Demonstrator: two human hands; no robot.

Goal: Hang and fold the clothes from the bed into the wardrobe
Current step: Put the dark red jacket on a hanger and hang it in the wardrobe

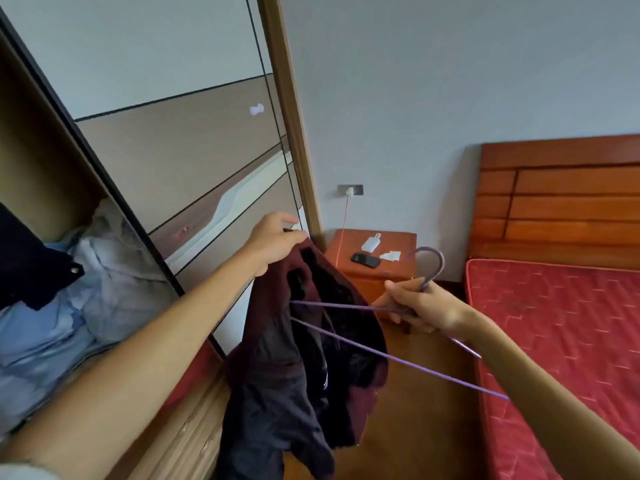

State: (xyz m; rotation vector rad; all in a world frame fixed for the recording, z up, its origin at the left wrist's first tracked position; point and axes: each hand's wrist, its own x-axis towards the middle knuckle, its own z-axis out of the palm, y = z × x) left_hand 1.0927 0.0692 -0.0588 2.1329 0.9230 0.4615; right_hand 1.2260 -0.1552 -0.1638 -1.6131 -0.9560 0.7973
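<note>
Garment: your left hand (273,242) holds up a dark maroon garment (304,348) with a black lining; it hangs limp in folds in the middle of the view, between the wardrobe on the left and the bed on the right.
Fabric: the maroon cloth looks soft and matte, the inner layer darker and slightly sheeny; the lower edge is bunched and uneven.
Left hand: your fingers are closed over the top edge of the garment, pinching it at its highest point, arm stretched out from the near left.
Hanger: you hold a thin purple wire hanger (391,356), round in section, with a curved hook pointing up and far; two of its straight arms run left and pass in behind the garment's opening.
Right hand: your right hand (420,308) is curled around the hanger's neck just below the hook, fingers wrapped, nothing else in it.
Relation: the garment hangs below your left hand and left of your right hand, touching the hanger's arms.
Wardrobe: the wardrobe (194,161) has smooth grey and beige sliding panels; light blue and grey clothes (69,299) are piled inside at the left.
Bed: the bed (568,327) carries a red quilted mattress and a glossy wooden headboard.
Nightstand: a wooden nightstand (372,271) stands far between wardrobe and bed, with a dark phone (365,260) on top.
</note>
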